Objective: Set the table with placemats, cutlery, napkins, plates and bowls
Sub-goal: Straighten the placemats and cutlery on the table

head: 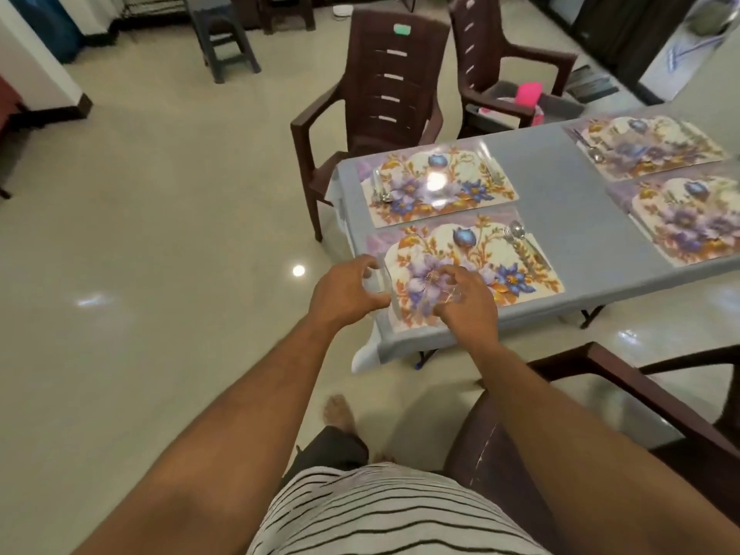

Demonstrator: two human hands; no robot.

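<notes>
Fingers (370, 274) of the left hand (346, 292) curl round one clear glass (380, 280), the right hand (466, 300) round another (444, 292), above the nearest placemat (480, 270) at the table's (556, 194) near corner (probably to set down).

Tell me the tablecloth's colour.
The tablecloth is plain grey-blue, seen in the head view.

Soft indoor light, floor (160, 234) glare, wide-angle warp.
</notes>
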